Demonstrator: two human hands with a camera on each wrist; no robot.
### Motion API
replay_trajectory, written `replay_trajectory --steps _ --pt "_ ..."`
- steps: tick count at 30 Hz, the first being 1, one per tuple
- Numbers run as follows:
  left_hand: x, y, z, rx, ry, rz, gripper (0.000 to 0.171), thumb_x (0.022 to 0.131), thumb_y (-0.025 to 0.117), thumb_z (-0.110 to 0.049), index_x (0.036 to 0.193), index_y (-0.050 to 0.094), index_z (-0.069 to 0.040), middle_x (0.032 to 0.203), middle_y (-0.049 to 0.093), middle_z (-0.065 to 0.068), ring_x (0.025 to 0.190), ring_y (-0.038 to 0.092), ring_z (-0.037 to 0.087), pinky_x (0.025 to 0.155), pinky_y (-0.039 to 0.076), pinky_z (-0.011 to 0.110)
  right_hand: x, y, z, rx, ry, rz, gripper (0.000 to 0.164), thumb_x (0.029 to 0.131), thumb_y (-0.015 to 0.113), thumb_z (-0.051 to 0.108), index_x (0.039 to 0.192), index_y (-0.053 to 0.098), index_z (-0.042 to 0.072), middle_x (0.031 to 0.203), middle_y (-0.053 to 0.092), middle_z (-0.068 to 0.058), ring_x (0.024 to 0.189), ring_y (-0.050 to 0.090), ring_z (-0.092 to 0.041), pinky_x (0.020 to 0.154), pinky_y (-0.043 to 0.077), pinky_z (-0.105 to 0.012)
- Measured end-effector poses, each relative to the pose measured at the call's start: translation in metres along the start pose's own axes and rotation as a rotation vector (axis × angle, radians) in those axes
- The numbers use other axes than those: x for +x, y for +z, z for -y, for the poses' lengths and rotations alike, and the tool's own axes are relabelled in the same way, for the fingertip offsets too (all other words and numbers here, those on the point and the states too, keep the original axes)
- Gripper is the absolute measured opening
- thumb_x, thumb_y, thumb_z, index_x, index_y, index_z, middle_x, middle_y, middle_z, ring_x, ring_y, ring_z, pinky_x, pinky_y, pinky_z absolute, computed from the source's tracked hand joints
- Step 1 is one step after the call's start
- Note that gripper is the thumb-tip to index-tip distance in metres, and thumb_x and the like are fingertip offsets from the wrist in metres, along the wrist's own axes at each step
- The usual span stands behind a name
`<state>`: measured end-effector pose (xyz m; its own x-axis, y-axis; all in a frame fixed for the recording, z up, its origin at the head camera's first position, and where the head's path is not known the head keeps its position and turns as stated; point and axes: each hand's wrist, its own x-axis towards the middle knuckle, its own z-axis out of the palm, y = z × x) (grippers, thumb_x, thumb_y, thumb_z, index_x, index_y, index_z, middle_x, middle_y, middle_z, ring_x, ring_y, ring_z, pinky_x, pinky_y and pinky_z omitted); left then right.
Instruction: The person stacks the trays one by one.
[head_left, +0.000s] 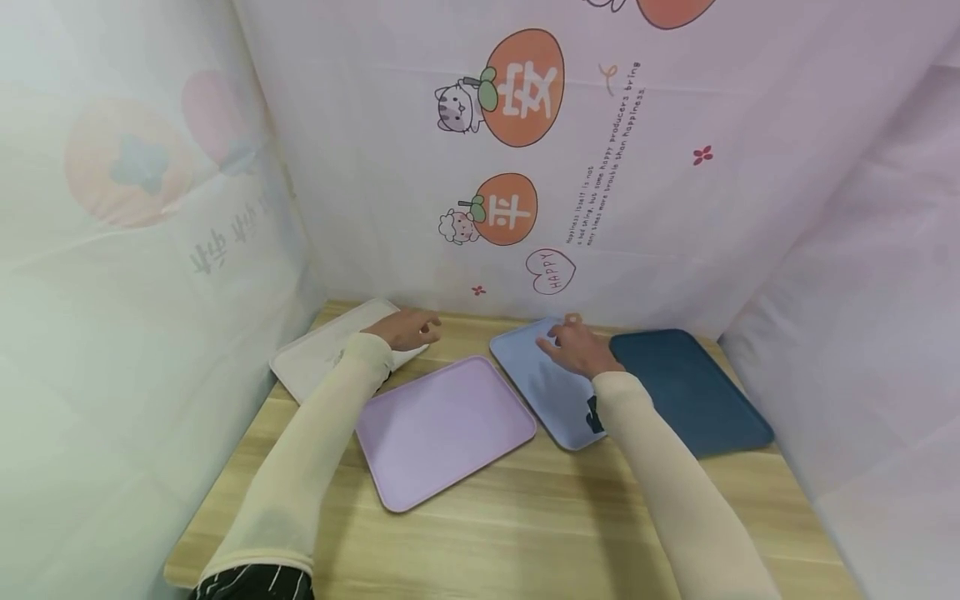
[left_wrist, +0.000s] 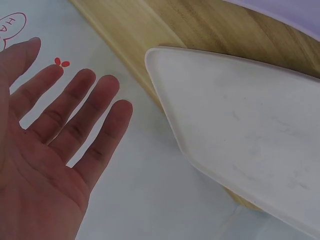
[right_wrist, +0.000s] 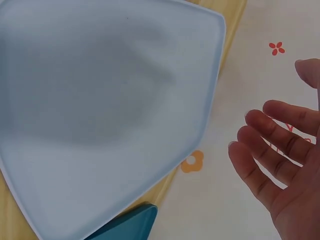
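Observation:
My left hand (head_left: 407,329) hovers over the far right part of a white tray (head_left: 303,360). Its fingers are spread and loosely bent in the left wrist view, and nothing lies in the palm (left_wrist: 45,185). Above a light blue tray (head_left: 536,371) hangs my right hand (head_left: 579,346), fingers relaxed and apart, holding nothing. Its shadow falls on the blue tray in the right wrist view. Between the hands, nearer to me, lies a lilac tray (head_left: 448,433). A dark teal tray (head_left: 693,392) lies at the right, beside the blue one.
The trays lie on a wooden table (head_left: 517,533). White printed cloth (head_left: 375,183) hangs close behind the table's far edge, with more cloth at the left (head_left: 112,333) and right (head_left: 862,333).

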<state>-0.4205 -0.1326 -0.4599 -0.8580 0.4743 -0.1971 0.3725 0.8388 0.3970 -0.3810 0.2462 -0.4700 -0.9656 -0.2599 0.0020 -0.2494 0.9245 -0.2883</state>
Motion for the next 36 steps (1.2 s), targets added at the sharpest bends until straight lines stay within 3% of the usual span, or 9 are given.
replay_trajectory --steps 6,12,16,23,36 --pt "0.003 0.007 0.006 0.025 0.018 0.020 0.050 0.115 0.053 -0.037 0.156 0.056 -0.009 0.153 0.064 0.017 0.142 0.061 0.035 0.123 0.048 0.053 -0.005 0.009 -0.001 -0.011 0.011 0.014 0.056 0.112 0.054 0.050 0.134 0.073 0.003 0.134 0.073 -0.018 0.111 0.073 -0.034 0.093 0.063 -0.055" --pt "0.005 0.011 0.011 0.033 0.027 0.043 0.047 0.115 0.052 -0.035 0.153 0.060 -0.007 0.148 0.068 0.018 0.140 0.063 0.036 0.121 0.050 0.054 -0.007 0.014 -0.002 0.027 -0.021 0.011 0.046 0.112 0.058 0.043 0.115 0.076 0.001 0.105 0.076 -0.015 0.087 0.068 -0.026 0.080 0.060 -0.044" --pt "0.006 0.012 0.014 0.035 0.022 0.047 0.046 0.115 0.053 -0.035 0.151 0.062 -0.008 0.147 0.068 0.018 0.138 0.064 0.036 0.119 0.051 0.055 -0.006 0.016 -0.002 0.032 -0.015 0.005 0.044 0.112 0.058 0.043 0.105 0.075 0.003 0.094 0.072 -0.011 0.081 0.063 -0.023 0.074 0.055 -0.040" --pt "-0.001 0.009 0.009 0.037 0.009 0.078 0.043 0.114 0.056 -0.029 0.149 0.063 -0.005 0.147 0.068 0.020 0.139 0.063 0.038 0.121 0.049 0.056 -0.006 0.019 0.001 0.024 -0.059 0.003 0.047 0.112 0.057 0.044 0.097 0.076 0.004 0.087 0.073 -0.009 0.077 0.062 -0.021 0.072 0.054 -0.038" --pt "-0.006 0.019 0.012 0.038 0.044 0.094 0.040 0.111 0.059 -0.023 0.145 0.066 -0.001 0.144 0.069 0.021 0.137 0.064 0.039 0.119 0.051 0.054 -0.018 0.032 0.006 0.067 -0.060 0.056 0.045 0.112 0.058 0.043 0.091 0.073 0.006 0.082 0.068 -0.007 0.074 0.059 -0.020 0.067 0.048 -0.033"
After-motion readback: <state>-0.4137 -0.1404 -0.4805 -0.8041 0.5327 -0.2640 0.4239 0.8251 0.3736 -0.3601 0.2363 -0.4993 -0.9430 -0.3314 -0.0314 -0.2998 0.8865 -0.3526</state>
